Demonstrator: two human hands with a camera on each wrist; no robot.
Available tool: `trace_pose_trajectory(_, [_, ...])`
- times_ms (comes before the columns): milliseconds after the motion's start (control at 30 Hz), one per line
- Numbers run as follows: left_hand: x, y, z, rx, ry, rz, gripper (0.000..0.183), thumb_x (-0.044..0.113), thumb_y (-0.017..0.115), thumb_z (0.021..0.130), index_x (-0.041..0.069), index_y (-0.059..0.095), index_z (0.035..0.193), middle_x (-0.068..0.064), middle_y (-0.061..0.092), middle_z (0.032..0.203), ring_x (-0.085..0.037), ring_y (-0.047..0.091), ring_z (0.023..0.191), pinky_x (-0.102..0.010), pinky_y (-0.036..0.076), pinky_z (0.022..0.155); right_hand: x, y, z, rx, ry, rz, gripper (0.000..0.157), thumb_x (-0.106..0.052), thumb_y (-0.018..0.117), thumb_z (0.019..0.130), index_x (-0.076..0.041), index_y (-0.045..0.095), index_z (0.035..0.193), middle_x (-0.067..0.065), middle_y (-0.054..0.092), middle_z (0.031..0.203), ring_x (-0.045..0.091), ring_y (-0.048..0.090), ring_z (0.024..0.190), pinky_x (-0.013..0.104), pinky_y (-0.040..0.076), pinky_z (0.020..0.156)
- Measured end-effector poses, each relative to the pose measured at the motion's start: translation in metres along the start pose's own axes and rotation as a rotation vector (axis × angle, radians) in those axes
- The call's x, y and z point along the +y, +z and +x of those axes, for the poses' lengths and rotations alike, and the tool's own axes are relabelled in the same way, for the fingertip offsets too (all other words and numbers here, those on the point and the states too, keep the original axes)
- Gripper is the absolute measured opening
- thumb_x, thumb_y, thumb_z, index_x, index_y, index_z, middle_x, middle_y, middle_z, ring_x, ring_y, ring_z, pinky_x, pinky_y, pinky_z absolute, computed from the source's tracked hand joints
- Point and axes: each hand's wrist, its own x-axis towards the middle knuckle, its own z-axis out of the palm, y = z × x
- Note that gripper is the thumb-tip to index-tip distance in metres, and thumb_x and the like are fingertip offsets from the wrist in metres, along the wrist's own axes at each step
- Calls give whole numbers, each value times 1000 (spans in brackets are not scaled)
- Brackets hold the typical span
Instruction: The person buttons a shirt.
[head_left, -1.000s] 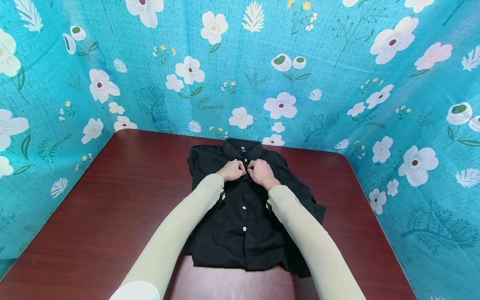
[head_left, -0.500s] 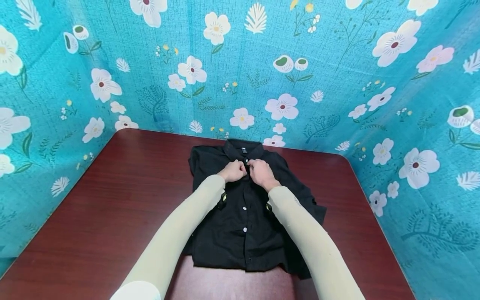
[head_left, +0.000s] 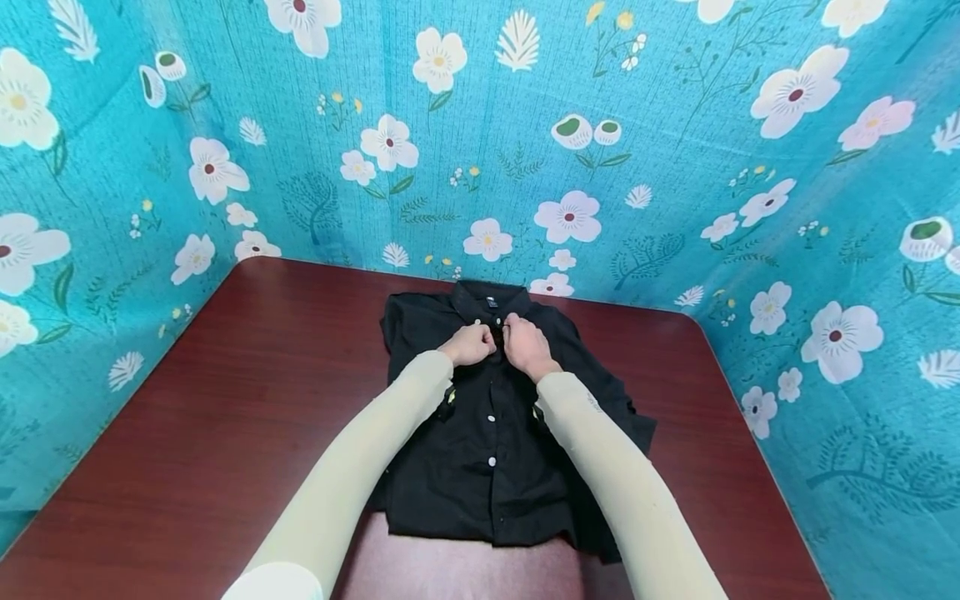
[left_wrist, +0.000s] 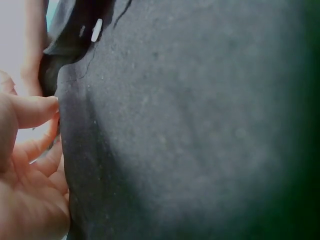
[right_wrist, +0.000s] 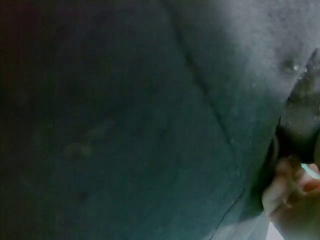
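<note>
A black button-up shirt [head_left: 457,492] lies front up on the table, its collar [head_left: 468,298] at the far edge. Just below the collar, my left hand [head_left: 471,343] pinches the front placket; in the left wrist view thumb and fingers of this hand [left_wrist: 32,170] meet at the fabric's edge. Close beside it, my right hand [head_left: 527,346] pinches the opposite side of the placket, its fingertips next to a small white button [head_left: 498,322]. The right wrist view is dark and mostly filled by cloth, with the right hand [right_wrist: 292,200] at its edge.
The shirt lies on a dark red-brown table [head_left: 247,367]. Two more white buttons show lower on the front, one of them a button [head_left: 492,461] near the hem. A blue floral curtain [head_left: 315,125] hangs behind and at both sides of the table.
My right fingertips have shifted slightly right and up along the placket, and the white button now shows between the hands. The left hand keeps its place, and the head view has drifted slightly.
</note>
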Motion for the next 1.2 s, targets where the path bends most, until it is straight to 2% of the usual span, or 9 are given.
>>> trace_pose_trajectory(167, [1,-4,2,9,-22,10,9,16,55,92,11,61,87,-1,61,89,-18,56,82,-29,43,79,1,-4,-2,-32,52,73,13,-16,54,93,-9,54,82,5,53,74,24,55,69,33,43,64])
trace_pose_trajectory(267, [0,-6,4,25,-27,35,9,16,56,92,11,62,88,0,63,89,-17,57,82,-28,44,79,-1,-10,-4,-63,67,119,24,-12,58,86,-11,48,65,0,39,58,20,45,56,30,36,56])
trace_pose_trajectory(367, [-1,-6,5,39,-21,51,9,16,57,91,11,64,88,1,64,90,-17,58,82,-28,44,80,-2,-16,-8,-103,102,174,32,-11,61,83,-12,43,57,-2,37,50,17,43,49,28,34,52])
trace_pose_trajectory(500, [-3,-6,5,54,-10,27,9,16,58,90,11,66,88,2,67,92,-15,60,86,-28,45,83,1,-20,-13,-154,133,279,15,-8,65,82,-10,60,68,-1,58,57,14,57,56,27,43,59])
trace_pose_trajectory(600, [-5,-6,4,56,-19,-22,10,17,58,89,12,66,86,2,67,93,-15,59,87,-28,45,83,3,-22,-16,-178,164,342,3,-9,67,83,-8,69,81,1,64,66,15,60,64,28,45,65])
trace_pose_trajectory(767, [-6,-5,2,37,-35,-112,10,18,58,89,11,65,86,1,65,93,-16,58,88,-29,44,82,4,-22,-19,-140,257,354,22,-22,69,86,-7,68,69,4,63,61,20,60,63,29,43,58])
trace_pose_trajectory(833, [-5,-5,1,40,-39,-116,10,18,58,89,12,65,85,2,65,92,-16,57,87,-28,44,81,4,-19,-19,-95,244,354,22,-24,69,86,-8,68,70,3,64,62,21,60,67,29,43,59])
trace_pose_trajectory(1000, [0,-4,-2,59,-23,-116,8,13,59,87,10,66,85,0,65,87,-17,57,82,-27,44,77,1,-10,-19,5,157,382,11,-20,69,85,-9,71,84,2,68,80,22,59,83,31,46,72])
trace_pose_trajectory(1200, [1,2,-3,81,-6,-127,7,6,58,84,8,64,83,-2,64,79,-17,57,74,-25,43,68,-3,-7,-20,-59,136,374,13,-17,61,90,-8,71,90,3,65,84,22,57,81,32,45,72])
